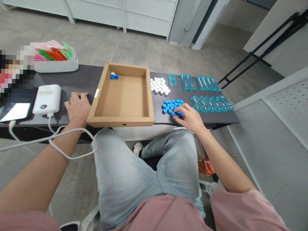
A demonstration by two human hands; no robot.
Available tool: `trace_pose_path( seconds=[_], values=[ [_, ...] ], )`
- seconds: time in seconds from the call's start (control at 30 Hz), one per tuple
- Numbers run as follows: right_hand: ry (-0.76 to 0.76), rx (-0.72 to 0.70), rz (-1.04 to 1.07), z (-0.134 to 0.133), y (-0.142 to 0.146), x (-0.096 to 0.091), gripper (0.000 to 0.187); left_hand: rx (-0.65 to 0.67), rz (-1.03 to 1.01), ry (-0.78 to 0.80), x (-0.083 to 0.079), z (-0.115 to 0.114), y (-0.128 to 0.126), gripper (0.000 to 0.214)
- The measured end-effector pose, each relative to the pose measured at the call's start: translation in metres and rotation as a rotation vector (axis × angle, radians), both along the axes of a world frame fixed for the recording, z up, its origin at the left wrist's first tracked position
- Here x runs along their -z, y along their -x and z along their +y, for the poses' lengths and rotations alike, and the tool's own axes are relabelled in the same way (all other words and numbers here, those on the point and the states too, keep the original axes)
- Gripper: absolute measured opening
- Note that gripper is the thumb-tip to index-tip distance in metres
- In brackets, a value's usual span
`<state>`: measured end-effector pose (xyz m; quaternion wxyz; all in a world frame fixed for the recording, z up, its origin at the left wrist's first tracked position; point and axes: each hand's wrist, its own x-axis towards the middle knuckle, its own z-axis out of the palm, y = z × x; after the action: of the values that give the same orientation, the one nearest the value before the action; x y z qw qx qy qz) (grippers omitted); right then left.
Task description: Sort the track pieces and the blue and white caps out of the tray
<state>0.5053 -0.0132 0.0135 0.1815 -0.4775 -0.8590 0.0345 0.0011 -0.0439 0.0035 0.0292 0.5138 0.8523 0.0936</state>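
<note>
My right hand is over the near right side of a cluster of small blue pieces, knob-like in shape. Its thumb and fingers are apart, with the fingertips among the pieces; no piece is visibly lifted. Flat on the dark table beside the left wall of a shallow cardboard box rests my left hand, fingers spread and nothing in them. In the far left corner of the box lie a blue piece and a small white piece. A pile of white pieces sits between the box and the clear teal parts.
Rows of clear teal plastic parts cover the table's right end. At the left stand a white power bank, a phone-like device and a white basket of colourful items. A white cable loops over my left forearm.
</note>
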Motion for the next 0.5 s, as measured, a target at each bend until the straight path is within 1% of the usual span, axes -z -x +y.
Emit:
trace_pose_path(
  seconds=[0.1,0.17,0.2,0.27,0.33,0.37,0.43,0.5],
  values=[
    [-0.014,-0.072,0.119,0.004,0.014,-0.013,0.017,0.022,0.009,-0.026,0.002,-0.003,0.001,0.060],
    [-0.012,-0.153,0.174,0.016,0.038,-0.023,0.013,0.039,0.011,-0.041,0.002,-0.004,0.000,0.059],
    [-0.005,-0.202,0.184,0.025,0.056,-0.027,0.012,0.044,0.012,-0.045,0.002,-0.005,-0.001,0.059],
    [0.031,-0.306,0.168,0.053,0.104,-0.033,0.016,0.042,0.015,-0.050,0.001,-0.005,-0.003,0.060],
    [0.100,-0.394,0.114,0.090,0.163,-0.032,0.024,0.027,0.018,-0.061,0.002,-0.005,-0.004,0.061],
    [0.142,-0.410,0.083,0.110,0.194,-0.030,0.028,0.018,0.017,-0.070,0.002,-0.004,-0.004,0.061],
    [0.197,-0.380,0.023,0.151,0.255,-0.023,0.033,0.011,0.010,-0.084,0.004,-0.003,-0.004,0.061],
    [0.225,-0.284,-0.036,0.185,0.305,-0.016,0.032,0.011,0.002,-0.092,0.005,-0.002,-0.003,0.061]
  ],
)
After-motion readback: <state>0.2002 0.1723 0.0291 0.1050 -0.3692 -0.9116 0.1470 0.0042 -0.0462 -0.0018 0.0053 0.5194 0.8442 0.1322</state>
